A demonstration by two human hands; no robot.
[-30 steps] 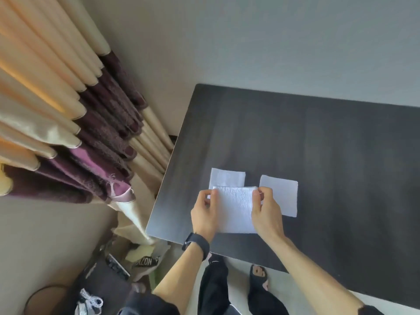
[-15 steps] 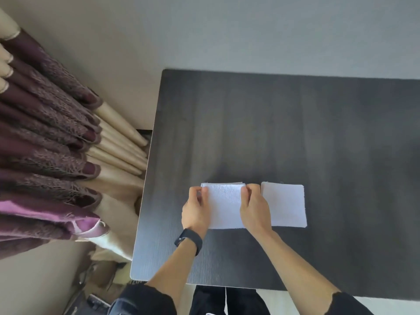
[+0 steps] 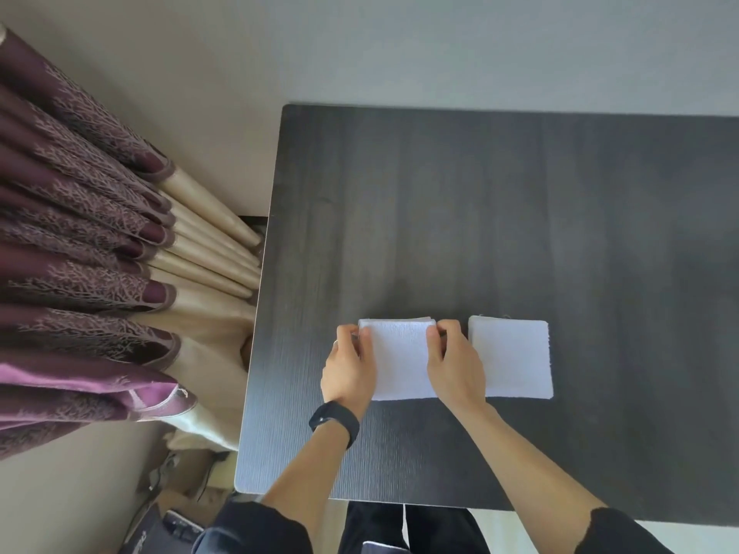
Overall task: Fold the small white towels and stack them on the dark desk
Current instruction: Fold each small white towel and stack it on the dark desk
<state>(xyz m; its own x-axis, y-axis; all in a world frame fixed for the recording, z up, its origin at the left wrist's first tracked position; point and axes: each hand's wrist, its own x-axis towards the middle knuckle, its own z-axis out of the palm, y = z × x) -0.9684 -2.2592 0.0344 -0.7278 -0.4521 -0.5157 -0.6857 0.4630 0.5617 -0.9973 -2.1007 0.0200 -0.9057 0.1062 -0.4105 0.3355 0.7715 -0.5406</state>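
Both hands were on one small cloth. The left hand (image 3: 350, 367) gripped the left edge of a folded white towel (image 3: 400, 359), its fingers curled round the far left corner. The right hand (image 3: 454, 363) pinched the far right corner, thumb and fingers closed on the fabric. That towel lay flat on the dark desk (image 3: 520, 213), toward its near left part. A thin sliver of another white layer showed along its far edge, so it seemed to sit on something folded beneath; how many layers, I could not tell. Just beside the right hand, with a narrow strip of desk between the two cloths, lay a second folded towel (image 3: 512, 357), square and flat. A black wristband (image 3: 335, 421) circled the left wrist. Purple and cream curtains (image 3: 80, 233) hung past the desk's left edge, against a pale wall (image 3: 400, 46).
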